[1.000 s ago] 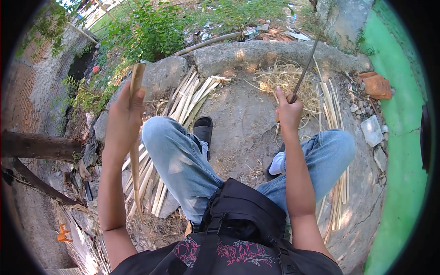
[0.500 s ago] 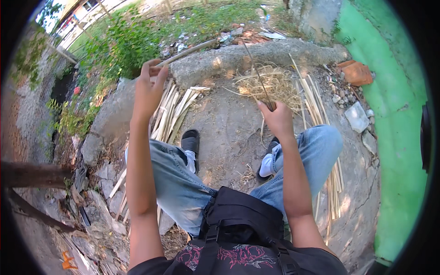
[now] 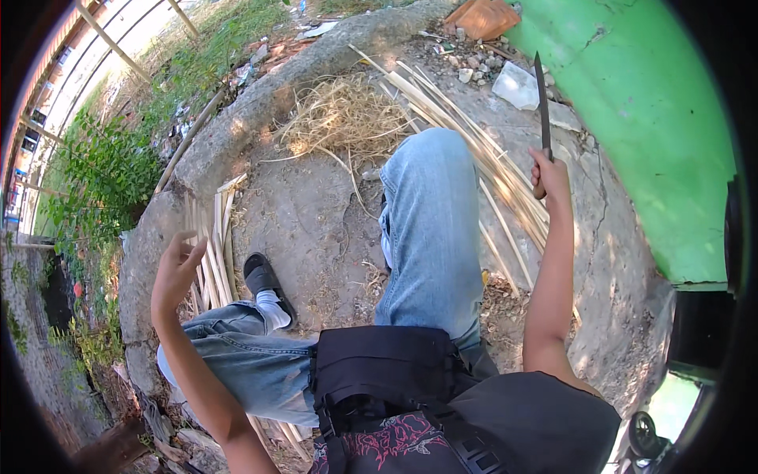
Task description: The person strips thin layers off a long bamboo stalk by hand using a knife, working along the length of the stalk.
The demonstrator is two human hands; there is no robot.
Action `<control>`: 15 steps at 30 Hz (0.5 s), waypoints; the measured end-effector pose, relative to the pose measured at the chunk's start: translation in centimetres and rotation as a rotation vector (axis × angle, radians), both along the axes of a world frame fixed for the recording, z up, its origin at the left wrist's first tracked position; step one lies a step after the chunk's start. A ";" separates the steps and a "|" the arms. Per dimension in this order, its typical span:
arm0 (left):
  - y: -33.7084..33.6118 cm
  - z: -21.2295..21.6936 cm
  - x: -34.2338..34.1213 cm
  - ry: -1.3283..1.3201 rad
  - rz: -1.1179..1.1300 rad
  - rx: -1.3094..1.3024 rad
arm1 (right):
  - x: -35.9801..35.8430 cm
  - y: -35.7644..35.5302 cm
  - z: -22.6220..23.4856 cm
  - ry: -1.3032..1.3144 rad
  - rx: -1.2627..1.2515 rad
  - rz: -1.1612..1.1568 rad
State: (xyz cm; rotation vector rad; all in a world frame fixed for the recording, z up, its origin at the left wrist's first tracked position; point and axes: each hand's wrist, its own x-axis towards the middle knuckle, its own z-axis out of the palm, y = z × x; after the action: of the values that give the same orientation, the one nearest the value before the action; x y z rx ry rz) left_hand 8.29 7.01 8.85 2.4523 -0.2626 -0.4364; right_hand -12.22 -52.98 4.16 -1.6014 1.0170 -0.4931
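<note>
Holds a long, thin, dark metal knife (image 3: 543,103) by its brown handle (image 3: 539,190) in the tightly curled right hand (image 3: 552,178), pointing it up. Has the left hand (image 3: 174,274) only half curled and empty, near flat, pale strips (image 3: 213,272). Has a curly, straw-coloured heap of shavings (image 3: 347,114) on the gray ground (image 3: 304,209), and more long strips (image 3: 512,180) beside the blue-jeaned right leg (image 3: 430,209).

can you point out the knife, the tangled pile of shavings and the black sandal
Knife (image 3: 544,114): head view, on its dark blade.
Tangled pile of shavings (image 3: 347,118): head view, on the middle of the heap.
Black sandal (image 3: 263,278): head view, on its upper strap.
</note>
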 end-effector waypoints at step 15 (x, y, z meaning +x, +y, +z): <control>1.9 -3.6 0.3 0.194 0.048 0.004 | -17.3 5.0 -29.2 0.819 -0.459 -0.215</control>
State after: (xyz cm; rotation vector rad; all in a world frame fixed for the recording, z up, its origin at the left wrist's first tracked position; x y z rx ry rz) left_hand 8.54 8.89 5.30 2.3935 -0.1211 -0.6498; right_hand -29.50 -47.99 -25.03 -2.1860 1.7939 -0.2031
